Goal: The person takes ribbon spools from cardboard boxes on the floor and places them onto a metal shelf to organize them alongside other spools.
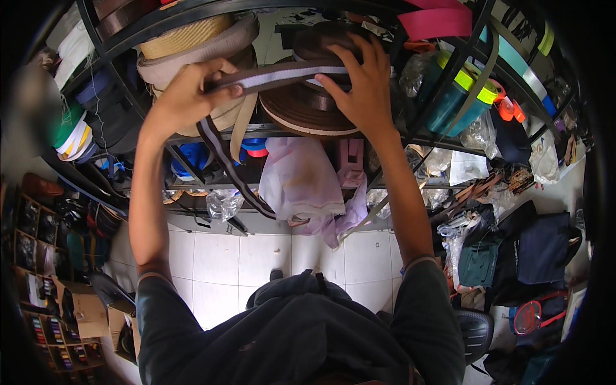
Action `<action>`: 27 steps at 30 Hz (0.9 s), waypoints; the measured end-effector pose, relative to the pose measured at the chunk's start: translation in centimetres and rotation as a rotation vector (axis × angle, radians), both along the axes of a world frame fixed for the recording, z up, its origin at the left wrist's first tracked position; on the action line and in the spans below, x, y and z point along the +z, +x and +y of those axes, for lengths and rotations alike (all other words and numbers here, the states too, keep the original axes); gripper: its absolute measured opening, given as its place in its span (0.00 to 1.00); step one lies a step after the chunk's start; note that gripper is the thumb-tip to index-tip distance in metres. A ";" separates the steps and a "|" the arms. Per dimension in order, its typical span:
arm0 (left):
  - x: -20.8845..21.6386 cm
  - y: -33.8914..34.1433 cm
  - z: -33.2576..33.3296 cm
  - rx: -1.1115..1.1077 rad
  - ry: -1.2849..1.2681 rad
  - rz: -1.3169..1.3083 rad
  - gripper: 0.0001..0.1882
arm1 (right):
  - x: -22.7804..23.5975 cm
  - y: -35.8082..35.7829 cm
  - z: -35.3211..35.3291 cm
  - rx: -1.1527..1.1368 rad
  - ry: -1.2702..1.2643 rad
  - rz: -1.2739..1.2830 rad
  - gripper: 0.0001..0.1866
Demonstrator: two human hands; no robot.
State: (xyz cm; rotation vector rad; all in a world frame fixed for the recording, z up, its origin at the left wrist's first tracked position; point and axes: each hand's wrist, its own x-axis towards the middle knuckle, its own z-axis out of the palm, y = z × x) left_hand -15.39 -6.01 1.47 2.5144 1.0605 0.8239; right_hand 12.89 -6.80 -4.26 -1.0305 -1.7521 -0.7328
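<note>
A dark brown webbing strap with a pale stripe [279,76] stretches between my two hands in front of the shelf. My left hand [192,90] is closed on it, the thumb on the strap's face. From there its loose tail [224,157] hangs past the shelf edge. My right hand [366,86] lies over the strap's other end, the thumb below it and the fingers bent above it. Beneath the right hand is a large coiled roll of brown webbing [289,112]; a smaller dark brown roll [321,42] sits behind the strap. The right palm is hidden.
Beige webbing rolls [199,48] are stacked at the left on the black metal shelf [410,138]. A pink roll [436,22] and a teal container [452,102] stand at the right. A whitish cloth [298,176] hangs below. Bags [545,247] are piled at the far right.
</note>
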 end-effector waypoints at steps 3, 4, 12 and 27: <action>1.2 1.1 0.4 0.072 0.311 0.033 0.11 | 0.0 0.5 0.3 -0.020 0.007 0.001 0.23; 1.6 1.7 1.7 0.048 0.387 0.005 0.11 | 0.2 0.0 0.3 -0.012 0.010 0.021 0.22; 0.8 11.2 9.4 0.382 0.498 0.435 0.16 | 0.1 -0.2 0.3 -0.012 0.052 0.028 0.17; 4.1 14.6 16.4 0.402 0.388 0.826 0.19 | 1.8 1.2 0.8 0.094 -0.011 0.076 0.22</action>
